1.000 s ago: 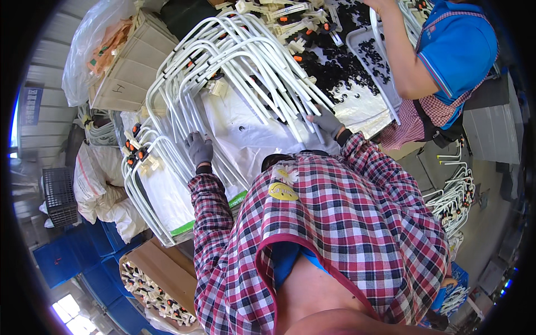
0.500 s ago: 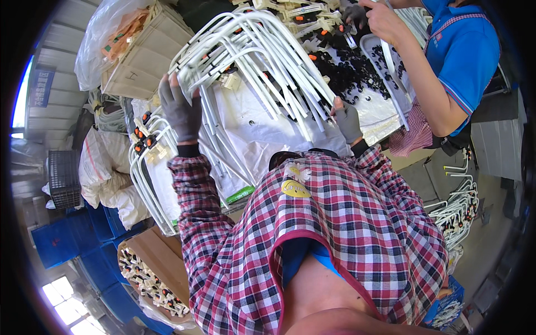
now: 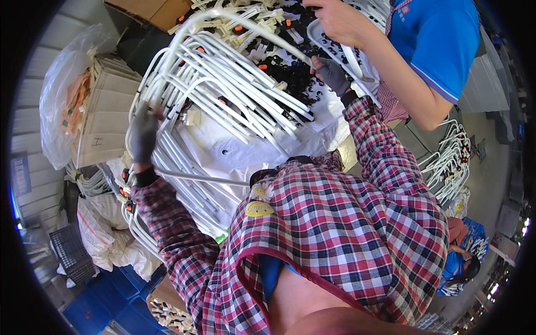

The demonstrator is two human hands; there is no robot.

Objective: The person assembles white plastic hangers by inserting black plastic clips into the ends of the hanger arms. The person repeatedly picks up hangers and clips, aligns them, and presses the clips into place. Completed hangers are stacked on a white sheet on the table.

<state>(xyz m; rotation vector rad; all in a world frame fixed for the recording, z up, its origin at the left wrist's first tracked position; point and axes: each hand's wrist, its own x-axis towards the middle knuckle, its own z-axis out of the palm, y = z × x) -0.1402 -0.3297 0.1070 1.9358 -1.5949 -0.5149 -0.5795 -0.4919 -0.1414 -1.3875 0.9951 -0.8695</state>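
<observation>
A long white bent tube (image 3: 267,33) arches above the pile, spanning from hand to hand. My right hand (image 3: 331,76), in a grey fingerless glove, is closed round its right end. At the left, my left hand (image 3: 144,133), gloved alike and blurred by motion, has its fingers curled at the tube's other side. Beneath the arch lies a stack of similar white bent tubes (image 3: 240,67), with black and orange fittings among them. More straight-looking tubes (image 3: 184,162) lie under and beside my left wrist on a white sheet (image 3: 240,153).
A co-worker in a blue shirt (image 3: 441,50) stands close at the right, an arm reaching over the table. Black small rings (image 3: 304,84) and cream plastic fittings (image 3: 229,28) lie scattered at the back. A cream crate (image 3: 106,111) and white sacks (image 3: 103,223) flank the left side.
The arched tube has been lifted off the stack. My right hand has moved up and away from me with its end; my left hand has come down and left. The view has shifted too.
</observation>
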